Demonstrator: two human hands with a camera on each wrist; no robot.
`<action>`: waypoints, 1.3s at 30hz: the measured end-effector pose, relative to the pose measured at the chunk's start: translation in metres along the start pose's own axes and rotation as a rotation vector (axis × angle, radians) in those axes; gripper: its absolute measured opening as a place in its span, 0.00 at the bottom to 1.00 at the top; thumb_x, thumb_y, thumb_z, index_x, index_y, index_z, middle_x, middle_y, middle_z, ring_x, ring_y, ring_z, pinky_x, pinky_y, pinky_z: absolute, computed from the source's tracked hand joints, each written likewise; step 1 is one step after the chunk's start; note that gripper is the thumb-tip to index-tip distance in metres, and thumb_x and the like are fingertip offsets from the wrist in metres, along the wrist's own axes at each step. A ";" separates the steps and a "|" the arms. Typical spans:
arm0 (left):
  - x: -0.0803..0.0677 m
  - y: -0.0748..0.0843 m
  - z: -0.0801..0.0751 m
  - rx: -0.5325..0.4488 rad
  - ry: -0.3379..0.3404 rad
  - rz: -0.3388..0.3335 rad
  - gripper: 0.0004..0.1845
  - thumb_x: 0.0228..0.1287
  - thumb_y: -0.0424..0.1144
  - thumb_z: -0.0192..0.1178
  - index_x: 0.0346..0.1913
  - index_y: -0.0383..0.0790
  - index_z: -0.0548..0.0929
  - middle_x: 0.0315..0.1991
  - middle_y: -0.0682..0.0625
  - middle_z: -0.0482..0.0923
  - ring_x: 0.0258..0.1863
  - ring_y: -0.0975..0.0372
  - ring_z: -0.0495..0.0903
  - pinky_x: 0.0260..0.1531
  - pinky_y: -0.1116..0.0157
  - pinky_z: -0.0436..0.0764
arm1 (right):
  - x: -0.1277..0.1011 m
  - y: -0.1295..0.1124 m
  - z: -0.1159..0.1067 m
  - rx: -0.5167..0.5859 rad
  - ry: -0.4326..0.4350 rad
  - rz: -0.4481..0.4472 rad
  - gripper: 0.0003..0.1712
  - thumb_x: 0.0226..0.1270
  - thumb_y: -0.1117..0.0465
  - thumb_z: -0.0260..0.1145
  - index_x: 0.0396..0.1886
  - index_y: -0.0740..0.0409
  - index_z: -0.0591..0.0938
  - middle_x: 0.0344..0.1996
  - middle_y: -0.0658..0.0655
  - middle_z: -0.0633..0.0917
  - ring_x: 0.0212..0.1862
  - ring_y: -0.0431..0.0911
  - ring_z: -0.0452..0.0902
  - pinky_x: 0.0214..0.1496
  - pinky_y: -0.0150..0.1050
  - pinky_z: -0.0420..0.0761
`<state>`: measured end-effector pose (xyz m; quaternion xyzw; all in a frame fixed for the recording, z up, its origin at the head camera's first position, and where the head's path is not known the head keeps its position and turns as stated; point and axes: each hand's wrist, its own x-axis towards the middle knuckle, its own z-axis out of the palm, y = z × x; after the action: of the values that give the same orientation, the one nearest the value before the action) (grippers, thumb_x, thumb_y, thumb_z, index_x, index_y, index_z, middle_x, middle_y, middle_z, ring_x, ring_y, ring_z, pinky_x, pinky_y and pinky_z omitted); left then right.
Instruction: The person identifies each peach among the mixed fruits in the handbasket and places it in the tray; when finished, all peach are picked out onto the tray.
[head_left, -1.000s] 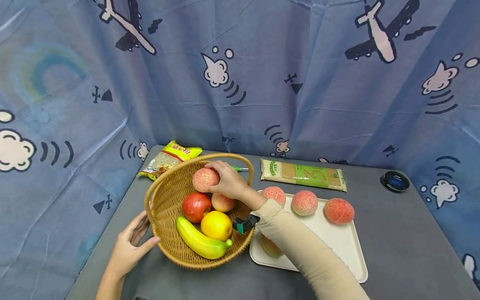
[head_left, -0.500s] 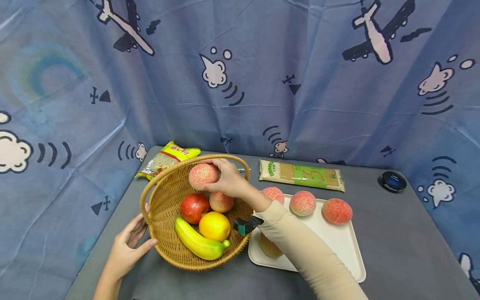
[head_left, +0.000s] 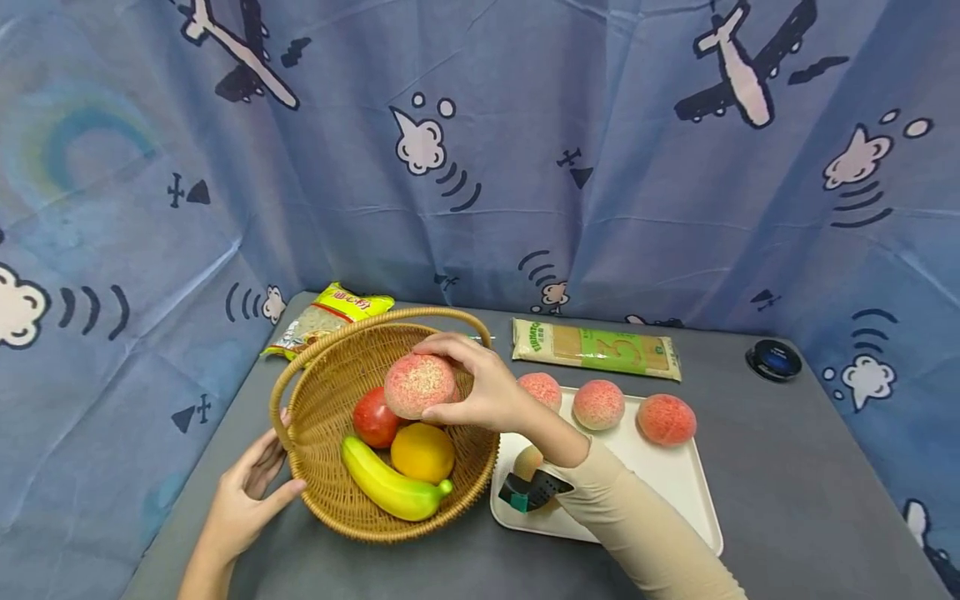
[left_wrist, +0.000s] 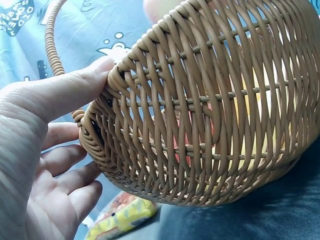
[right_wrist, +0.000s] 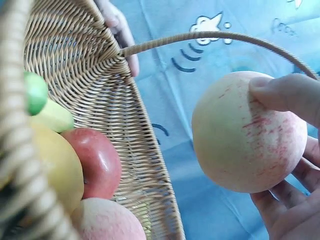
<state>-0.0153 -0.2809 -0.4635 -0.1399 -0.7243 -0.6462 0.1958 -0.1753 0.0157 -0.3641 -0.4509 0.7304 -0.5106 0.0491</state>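
My right hand [head_left: 483, 387] grips a pink speckled peach [head_left: 420, 386] between thumb and fingers. It is held above the wicker basket [head_left: 315, 492] in the head view. In the right wrist view, this peach [right_wrist: 240, 140] shows beyond the basket's rim. Inside the basket lie a red apple [head_left: 372, 421], a yellow-orange round fruit [head_left: 423, 454] and a yellow banana [head_left: 386, 483]. Another peach [right_wrist: 107, 222] sits beside the apple in the right wrist view, hidden in the head view. My left hand [left_wrist: 55, 135] holds the basket's left end, its thumb on the rim and fingers by the handle's base.
Right of the basket is a cream tray [head_left: 660, 492] with several peaches [head_left: 597, 404], one partly behind the right wrist's black strap [head_left: 536, 489]. Behind stand a yellow food bag [head_left: 330, 319] and a flat noodle pack [head_left: 596, 348]. A dark round object [head_left: 774, 360] lies far right.
My right hand has raised the peach toward the camera, now covering the other peach in the basket. The left hand stays on the basket. The head view has shifted slightly.
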 end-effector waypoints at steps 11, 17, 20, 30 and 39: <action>-0.001 -0.002 -0.003 0.008 -0.041 -0.006 0.41 0.48 0.10 0.58 0.67 0.17 0.55 0.71 0.51 0.61 0.67 0.70 0.65 0.63 0.77 0.67 | -0.073 0.001 -0.036 0.075 0.164 0.002 0.40 0.44 0.74 0.77 0.61 0.63 0.73 0.59 0.60 0.72 0.62 0.43 0.69 0.65 0.32 0.73; 0.000 -0.002 -0.002 0.000 -0.063 -0.002 0.41 0.49 0.10 0.58 0.68 0.18 0.53 0.73 0.46 0.57 0.68 0.68 0.63 0.64 0.77 0.66 | -0.129 0.014 -0.049 0.061 0.289 0.066 0.41 0.41 0.81 0.73 0.60 0.70 0.71 0.59 0.56 0.73 0.61 0.38 0.70 0.62 0.26 0.73; -0.001 -0.001 -0.002 -0.015 -0.055 0.006 0.41 0.49 0.10 0.58 0.68 0.17 0.53 0.72 0.48 0.59 0.68 0.69 0.64 0.64 0.77 0.66 | -0.153 0.019 -0.053 0.068 0.340 0.088 0.41 0.40 0.83 0.72 0.60 0.73 0.70 0.59 0.57 0.73 0.61 0.38 0.70 0.61 0.25 0.74; -0.001 -0.002 -0.003 0.001 -0.069 -0.018 0.41 0.50 0.10 0.57 0.69 0.18 0.53 0.73 0.44 0.55 0.69 0.68 0.62 0.65 0.77 0.64 | -0.216 0.037 -0.061 -0.016 0.444 0.254 0.40 0.43 0.83 0.71 0.60 0.73 0.69 0.57 0.51 0.73 0.60 0.33 0.68 0.58 0.18 0.72; -0.003 -0.002 -0.005 -0.041 -0.079 0.006 0.42 0.48 0.08 0.56 0.68 0.17 0.52 0.73 0.44 0.56 0.69 0.67 0.62 0.65 0.77 0.65 | -0.243 0.050 -0.062 -0.158 0.348 0.482 0.36 0.48 0.68 0.76 0.59 0.63 0.74 0.53 0.49 0.76 0.57 0.24 0.65 0.54 0.13 0.68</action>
<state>-0.0132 -0.2857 -0.4661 -0.1716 -0.7175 -0.6544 0.1661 -0.0960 0.2347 -0.4690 -0.1727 0.8513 -0.4954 0.0078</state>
